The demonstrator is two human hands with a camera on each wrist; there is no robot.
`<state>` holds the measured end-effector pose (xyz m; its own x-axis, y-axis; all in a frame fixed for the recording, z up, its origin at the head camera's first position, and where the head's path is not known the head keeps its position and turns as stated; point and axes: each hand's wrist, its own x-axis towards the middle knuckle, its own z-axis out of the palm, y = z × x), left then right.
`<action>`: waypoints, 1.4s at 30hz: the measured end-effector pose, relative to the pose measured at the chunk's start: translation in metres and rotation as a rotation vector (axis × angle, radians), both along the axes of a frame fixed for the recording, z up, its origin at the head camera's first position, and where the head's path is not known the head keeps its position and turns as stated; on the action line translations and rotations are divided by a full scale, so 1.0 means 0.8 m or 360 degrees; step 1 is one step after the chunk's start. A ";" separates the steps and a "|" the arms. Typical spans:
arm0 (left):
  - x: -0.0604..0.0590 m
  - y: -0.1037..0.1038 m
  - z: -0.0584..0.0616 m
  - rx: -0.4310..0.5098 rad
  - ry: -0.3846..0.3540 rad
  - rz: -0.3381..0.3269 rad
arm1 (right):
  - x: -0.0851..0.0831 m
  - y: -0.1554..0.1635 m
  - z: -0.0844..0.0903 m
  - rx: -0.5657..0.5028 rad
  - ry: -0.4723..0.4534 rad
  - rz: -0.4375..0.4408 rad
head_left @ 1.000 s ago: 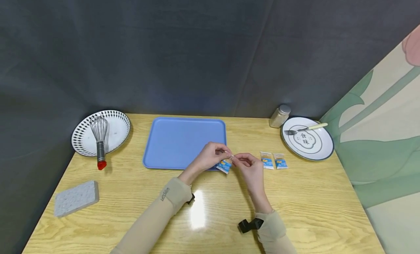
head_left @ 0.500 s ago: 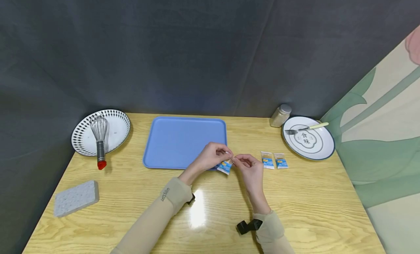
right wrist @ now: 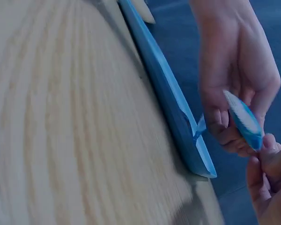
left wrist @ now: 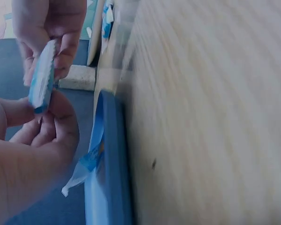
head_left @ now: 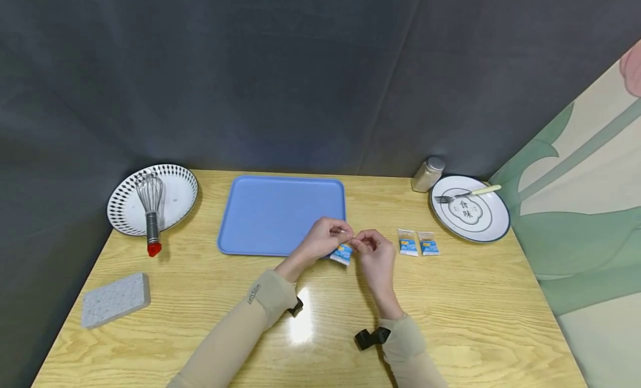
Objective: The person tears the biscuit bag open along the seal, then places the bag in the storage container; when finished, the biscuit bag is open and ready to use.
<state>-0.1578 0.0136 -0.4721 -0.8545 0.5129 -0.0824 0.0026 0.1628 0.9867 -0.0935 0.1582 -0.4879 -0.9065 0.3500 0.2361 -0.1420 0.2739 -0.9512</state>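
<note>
We see a small blue-and-white sachet (head_left: 343, 253) held just above the near right corner of the blue tray (head_left: 280, 212), its long axis tilted, top edge up toward the fingers. The left hand (head_left: 325, 239) and right hand (head_left: 371, 250) both pinch that top edge. Beneath lies a pale wooden table (head_left: 481, 310), with dark grey cloth behind.

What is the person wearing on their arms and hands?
Long, snug beige sleeves cover both arms to the wrists. The left sleeve has small dark lettering near its cuff. A small black device sits at each wrist, beside the sleeve ends. The left hand and right hand are bare: no gloves.
</note>
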 end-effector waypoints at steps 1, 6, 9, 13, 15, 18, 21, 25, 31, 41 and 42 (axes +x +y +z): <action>0.001 0.001 0.000 0.0019 -0.0041 0.0038 | 0.000 -0.002 0.000 0.0033 0.0006 -0.0011; 0.007 0.007 0.003 0.0008 -0.0075 0.0210 | 0.000 -0.010 -0.002 0.0141 0.0124 -0.0041; 0.006 0.010 0.000 -0.0078 0.0087 0.0329 | 0.005 -0.017 -0.002 0.0187 0.0225 -0.0027; 0.002 -0.001 -0.003 -0.0138 0.0262 0.0458 | 0.015 -0.036 0.005 0.0223 0.0313 0.0038; 0.000 -0.008 0.000 -0.0120 0.0293 0.0482 | 0.017 -0.043 0.008 0.0211 0.0315 0.0065; -0.002 -0.010 0.003 -0.0150 0.0382 0.0490 | 0.016 -0.044 0.010 0.0184 0.0296 0.0073; -0.003 -0.008 0.000 -0.0160 0.0408 0.0507 | 0.019 -0.042 0.010 0.0187 0.0271 0.0077; -0.003 -0.006 -0.003 -0.0186 0.0439 0.0549 | 0.024 -0.042 0.009 0.0190 0.0231 0.0086; -0.006 -0.005 -0.006 -0.0201 0.0436 0.0625 | 0.028 -0.044 0.009 0.0207 0.0220 0.0119; -0.010 -0.008 0.001 -0.0132 0.0367 0.0696 | 0.017 -0.033 0.019 0.0075 0.0194 0.0128; -0.011 -0.009 0.004 -0.0105 0.0348 0.0711 | 0.014 -0.031 0.021 0.0014 0.0198 0.0133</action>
<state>-0.1663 0.0067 -0.4693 -0.9904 0.0925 0.1031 0.1238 0.2574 0.9583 -0.0825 0.1335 -0.4707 -0.8960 0.2723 0.3508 -0.2810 0.2643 -0.9226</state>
